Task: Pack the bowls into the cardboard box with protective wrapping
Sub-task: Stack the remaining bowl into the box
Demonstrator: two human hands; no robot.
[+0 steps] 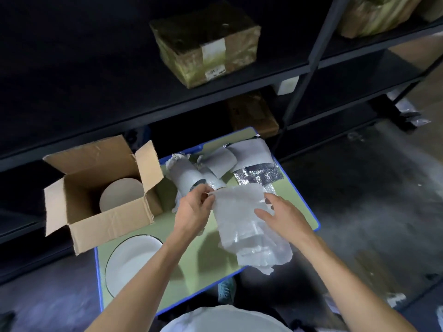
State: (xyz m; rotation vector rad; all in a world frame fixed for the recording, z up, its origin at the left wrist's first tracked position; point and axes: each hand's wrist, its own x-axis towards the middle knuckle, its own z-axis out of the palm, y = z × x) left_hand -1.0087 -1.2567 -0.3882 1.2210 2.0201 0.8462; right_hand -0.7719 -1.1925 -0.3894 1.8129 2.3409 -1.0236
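The left hand (194, 209) fingers are pinching the white foam wrapping sheet (242, 219) corner while the right hand (285, 218) fingers, spread apart, are flattening it, likely for the white bowl (131, 257) nearby.

No text can be read. A small white label (215, 71) with dark print is seen on the front of the taped cardboard box (206, 43) on the shelf, at twelve o'clock from the table, but its print is too blurred to be made out.

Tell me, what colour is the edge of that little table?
Blue: the table has a blue rim around a pale green top, clearest in the head view.
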